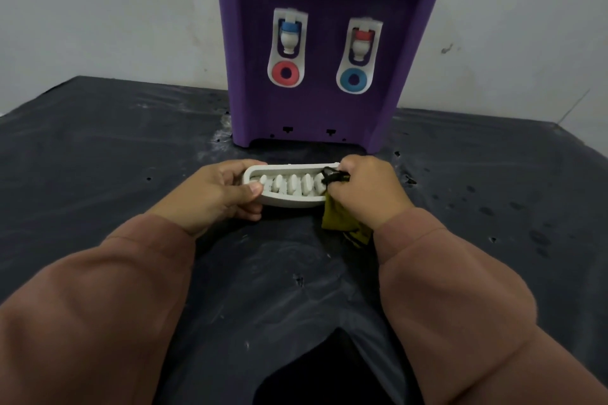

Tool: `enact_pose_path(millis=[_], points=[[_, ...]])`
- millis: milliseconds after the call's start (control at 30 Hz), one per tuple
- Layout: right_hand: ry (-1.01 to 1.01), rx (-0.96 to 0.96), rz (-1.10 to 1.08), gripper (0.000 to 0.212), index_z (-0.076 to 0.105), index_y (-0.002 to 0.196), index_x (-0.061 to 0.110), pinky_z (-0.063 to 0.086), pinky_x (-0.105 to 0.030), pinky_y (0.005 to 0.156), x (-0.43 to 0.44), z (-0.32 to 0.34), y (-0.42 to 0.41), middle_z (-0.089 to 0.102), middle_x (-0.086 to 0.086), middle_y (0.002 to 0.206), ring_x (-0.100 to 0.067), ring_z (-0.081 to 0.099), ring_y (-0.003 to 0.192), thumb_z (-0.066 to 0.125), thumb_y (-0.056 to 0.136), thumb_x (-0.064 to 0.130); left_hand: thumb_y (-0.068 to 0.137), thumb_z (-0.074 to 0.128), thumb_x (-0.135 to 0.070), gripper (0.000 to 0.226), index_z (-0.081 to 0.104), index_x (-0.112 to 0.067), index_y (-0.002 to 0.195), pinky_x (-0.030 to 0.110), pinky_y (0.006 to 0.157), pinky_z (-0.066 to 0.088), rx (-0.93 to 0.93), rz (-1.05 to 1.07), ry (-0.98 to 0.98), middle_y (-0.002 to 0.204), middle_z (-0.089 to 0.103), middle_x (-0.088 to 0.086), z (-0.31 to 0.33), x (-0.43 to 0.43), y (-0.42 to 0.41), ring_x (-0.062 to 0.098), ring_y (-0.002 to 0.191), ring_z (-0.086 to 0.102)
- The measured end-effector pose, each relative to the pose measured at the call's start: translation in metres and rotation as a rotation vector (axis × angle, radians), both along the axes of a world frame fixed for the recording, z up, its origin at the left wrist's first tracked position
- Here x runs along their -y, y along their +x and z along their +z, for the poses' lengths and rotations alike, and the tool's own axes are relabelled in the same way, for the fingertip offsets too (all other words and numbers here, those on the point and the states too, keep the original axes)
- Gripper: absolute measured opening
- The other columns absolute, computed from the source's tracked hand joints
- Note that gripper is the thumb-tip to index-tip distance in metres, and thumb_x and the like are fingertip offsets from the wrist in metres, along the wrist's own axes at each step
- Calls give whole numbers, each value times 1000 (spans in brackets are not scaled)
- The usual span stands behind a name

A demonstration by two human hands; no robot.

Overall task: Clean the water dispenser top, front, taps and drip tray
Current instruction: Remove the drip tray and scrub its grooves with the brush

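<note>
A purple water dispenser stands at the back of the dark surface, against the wall. Two white taps show on its front, the left tap with a blue cap and the right tap with a red cap. The white drip tray is off the dispenser and lies just in front of it. My left hand grips the tray's left end, thumb on the grille. My right hand holds an olive-yellow cloth against the tray's right end. The dispenser's top is out of frame.
The dispenser stands on a dark plastic sheet with white smears and small holes. A pale wall rises behind. The sheet's edge runs along the far left and far right.
</note>
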State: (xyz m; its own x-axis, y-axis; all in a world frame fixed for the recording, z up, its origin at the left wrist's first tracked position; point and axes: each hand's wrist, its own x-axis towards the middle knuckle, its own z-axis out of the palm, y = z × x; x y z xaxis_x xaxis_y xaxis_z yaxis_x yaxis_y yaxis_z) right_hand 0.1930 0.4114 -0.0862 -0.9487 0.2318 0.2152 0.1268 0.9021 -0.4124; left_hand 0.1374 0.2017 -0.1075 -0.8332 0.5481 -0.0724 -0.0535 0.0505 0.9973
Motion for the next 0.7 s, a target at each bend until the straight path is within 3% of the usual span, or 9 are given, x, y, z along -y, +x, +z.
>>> enact_pose_path(millis=[133,367,533,700], points=[[-31,-160,-33,14,62,93,7,36,-25,66,6,-4,-3,58,-8,91,-17,47,76,54,84,15,86,55,-5,35,58,-10,121,28,68,57,-15,-37,-23,102,62,15,2,-1,1,17,73,62],[-18,18,18,13,62,92,8,34,-25,64,0,1,0,58,-6,83,-23,53,81,54,83,13,86,59,-3,33,59,-12,118,28,67,57,-19,1,-27,103,62,19,3,0,2,17,72,63],[-43,-178,-30,17,61,99,9,40,-27,70,8,-4,-2,60,-8,98,-21,53,83,54,85,16,72,65,-16,42,63,-16,114,27,66,56,3,-47,-23,103,66,19,6,2,3,17,71,64],[-13,-3,29,15,63,94,8,35,-24,66,1,3,0,58,-7,85,-25,56,87,55,83,14,85,59,-4,36,59,-12,119,27,65,57,-8,3,-41,108,63,23,4,1,3,18,71,63]])
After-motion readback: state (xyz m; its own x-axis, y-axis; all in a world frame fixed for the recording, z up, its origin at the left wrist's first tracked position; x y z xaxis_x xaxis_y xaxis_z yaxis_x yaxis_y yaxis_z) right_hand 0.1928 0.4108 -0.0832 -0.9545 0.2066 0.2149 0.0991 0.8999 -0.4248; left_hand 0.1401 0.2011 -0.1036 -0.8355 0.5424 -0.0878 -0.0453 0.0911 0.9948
